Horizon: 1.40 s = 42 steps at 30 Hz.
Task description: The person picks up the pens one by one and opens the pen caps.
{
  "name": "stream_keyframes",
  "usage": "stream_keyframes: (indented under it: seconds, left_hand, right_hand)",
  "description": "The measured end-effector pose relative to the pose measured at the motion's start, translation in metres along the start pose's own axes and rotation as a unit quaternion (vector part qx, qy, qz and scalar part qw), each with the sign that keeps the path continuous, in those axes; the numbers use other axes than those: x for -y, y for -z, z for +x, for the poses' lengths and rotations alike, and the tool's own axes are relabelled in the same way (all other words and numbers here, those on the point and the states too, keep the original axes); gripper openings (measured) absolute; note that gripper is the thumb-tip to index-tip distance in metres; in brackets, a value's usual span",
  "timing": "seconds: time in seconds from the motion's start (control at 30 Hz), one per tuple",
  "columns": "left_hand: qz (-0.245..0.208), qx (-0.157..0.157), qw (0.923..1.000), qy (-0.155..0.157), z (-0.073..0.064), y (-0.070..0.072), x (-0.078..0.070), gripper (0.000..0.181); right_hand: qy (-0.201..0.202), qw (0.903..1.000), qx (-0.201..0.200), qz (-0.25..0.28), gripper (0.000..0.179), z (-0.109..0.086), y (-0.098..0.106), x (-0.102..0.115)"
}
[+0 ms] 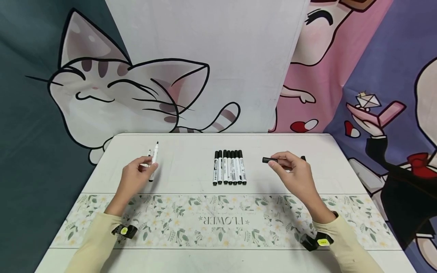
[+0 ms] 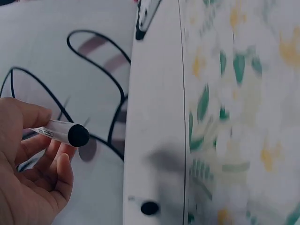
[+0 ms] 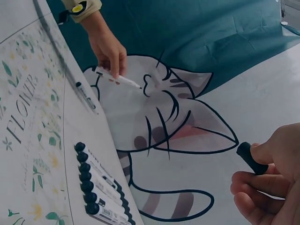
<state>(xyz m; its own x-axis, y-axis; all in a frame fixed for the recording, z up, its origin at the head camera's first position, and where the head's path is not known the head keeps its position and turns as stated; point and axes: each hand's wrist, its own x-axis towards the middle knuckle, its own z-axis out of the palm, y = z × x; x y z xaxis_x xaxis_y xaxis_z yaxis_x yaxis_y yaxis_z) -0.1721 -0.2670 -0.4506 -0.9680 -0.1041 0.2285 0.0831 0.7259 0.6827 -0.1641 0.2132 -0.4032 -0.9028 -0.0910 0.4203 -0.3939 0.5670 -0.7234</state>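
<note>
My left hand (image 1: 136, 172) pinches a white marker (image 1: 155, 153) between thumb and fingers. The marker is uncapped and its dark tip points up, away from me. In the left wrist view, the black rear end of this marker (image 2: 78, 135) faces the camera. Another marker (image 3: 86, 96) lies on the table below the left hand. Off to the other side, my right hand (image 1: 295, 174) pinches a black marker cap (image 1: 269, 160), held above the table. The cap (image 3: 251, 158) is also plain in the right wrist view. A small black end (image 1: 303, 158) shows behind the right hand, mostly hidden.
Between the hands, several white markers with black caps (image 1: 229, 167) lie side by side in a row. The white table (image 1: 191, 151) carries a printed floral strip (image 1: 225, 208) with upside-down lettering. A cartoon cat backdrop (image 1: 102, 87) hangs behind its far edge.
</note>
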Motion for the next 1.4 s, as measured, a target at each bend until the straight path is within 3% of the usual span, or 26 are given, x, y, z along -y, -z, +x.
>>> stream_keyframes:
  seconds: [0.43,0.77,1.0,1.23,1.4]
  left_hand:
    - [0.030,0.009,0.9975,0.064,0.024,0.022,0.047,0.051]
    - [0.033,0.037,0.9910,0.124,0.037,0.020,0.072,0.054]
    - [0.042,0.072,0.9845,0.155,0.040,0.017,0.082,0.057]
    - [0.036,0.098,0.9807,0.165,0.042,0.015,0.091,0.062]
    - [0.039,0.101,0.9800,0.167,0.044,0.013,0.096,0.061]
  right_hand:
    - [-0.033,0.9994,0.009,0.004,0.016,-0.003,0.009,-0.010]
    - [-0.047,0.9974,0.016,0.053,0.018,-0.005,0.014,-0.018]
    - [-0.070,0.9961,-0.032,0.044,0.020,-0.005,0.020,-0.024]
    - [-0.127,0.9860,-0.036,0.102,0.029,-0.003,0.023,-0.031]
    - [-0.185,0.9668,-0.024,0.175,0.029,-0.001,0.027,-0.038]
